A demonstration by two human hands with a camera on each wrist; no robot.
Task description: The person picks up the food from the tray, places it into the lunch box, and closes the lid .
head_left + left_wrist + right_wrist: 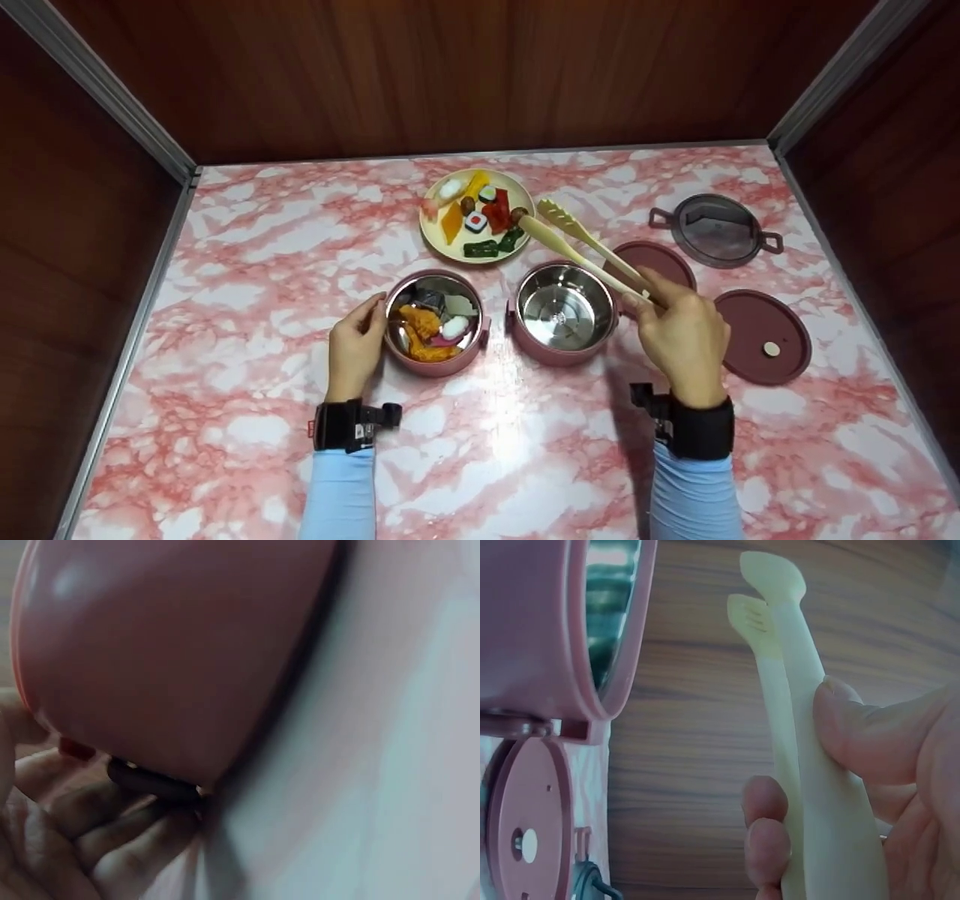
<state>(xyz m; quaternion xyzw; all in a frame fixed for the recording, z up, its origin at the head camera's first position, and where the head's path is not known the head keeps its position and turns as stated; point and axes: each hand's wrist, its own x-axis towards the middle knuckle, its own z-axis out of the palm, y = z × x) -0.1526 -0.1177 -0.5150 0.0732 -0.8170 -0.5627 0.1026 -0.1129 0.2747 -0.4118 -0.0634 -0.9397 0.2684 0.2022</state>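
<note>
My left hand (pixel 354 346) holds the left side of a pink steel-lined pot (pixel 484 352), its fingers around the side handle (pixel 154 784) and the thumb near the rim. Toy food lies in that pot, including orange fried pieces (pixel 421 321) and a white piece (pixel 454 327). With my right hand (pixel 686 330) I grip cream tongs (pixel 589 251), thumb on one arm and fingers on the other. Their tips are parted, with nothing between them in the right wrist view, and reach toward the right edge of a cream plate (pixel 435 244). A second pink pot (pixel 559 356), bare inside, stands beneath the tongs.
Sushi pieces (pixel 475 221), green pieces (pixel 481 249) and brown balls (pixel 468 205) lie on the plate. To the right are two dark red lids (pixel 757 322), partly behind my hand, and a glass lid (pixel 718 229) with two handles. Wooden panels (pixel 480 82) enclose the marbled table.
</note>
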